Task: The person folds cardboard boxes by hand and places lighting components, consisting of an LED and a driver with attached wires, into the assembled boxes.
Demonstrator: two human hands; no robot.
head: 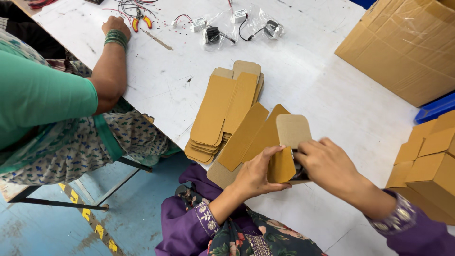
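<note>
White table below, both hands grip one small cardboard box: left hand cradling, right hand pinching its side (flap up).

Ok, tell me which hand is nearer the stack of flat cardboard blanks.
Left. The left hand holds the small box just below the stack of flat cardboard blanks; the right hand is farther right.

Matt brown cardboard forms the small box and the flat blanks at the near edge of a scuffed, white-painted table. Glossy clear plastic bags crinkle at its far edge; shiny film wraps a large carton.
</note>
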